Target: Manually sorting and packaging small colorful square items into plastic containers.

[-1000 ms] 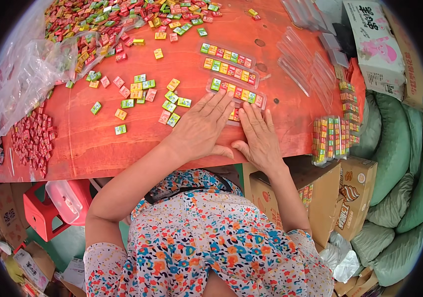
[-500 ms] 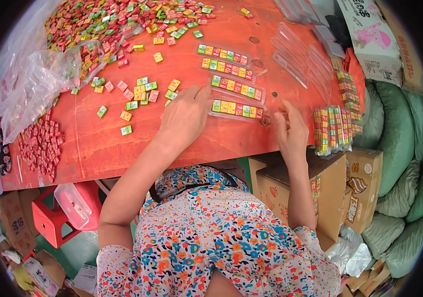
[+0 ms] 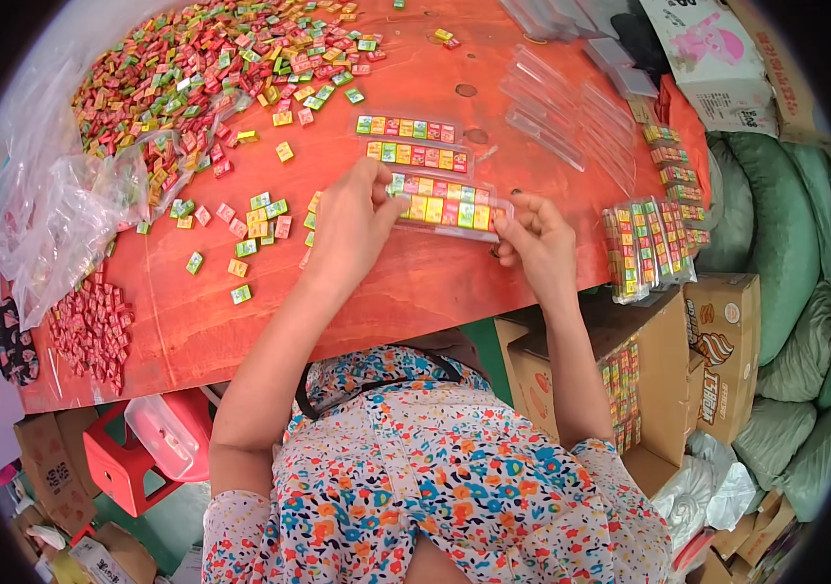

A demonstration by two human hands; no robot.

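A clear plastic tray (image 3: 450, 230) filled with a row of small coloured boxes is gripped at its two ends. My left hand (image 3: 352, 222) pinches its left end and my right hand (image 3: 538, 239) its right end. The tray looks slightly raised and tilted, its upper edge covering part of another filled tray (image 3: 435, 187) behind it. Two more filled trays (image 3: 415, 156) lie farther back in the same stack of rows. Loose little boxes (image 3: 258, 226) in yellow, green and pink lie left of my left hand, a few partly hidden by it.
A big heap of small boxes (image 3: 192, 88) covers the far left beside a clear plastic bag (image 3: 75, 185). Red boxes (image 3: 90, 326) are piled near left. Empty clear trays (image 3: 547, 102) lie far right; filled packs (image 3: 644, 248) stand at the right edge above an open carton (image 3: 654, 360).
Both hands have closed on the ends of the nearest filled tray, which now tilts up and overlaps the tray behind. My right hand has moved left to it. The whole view has shifted slightly.
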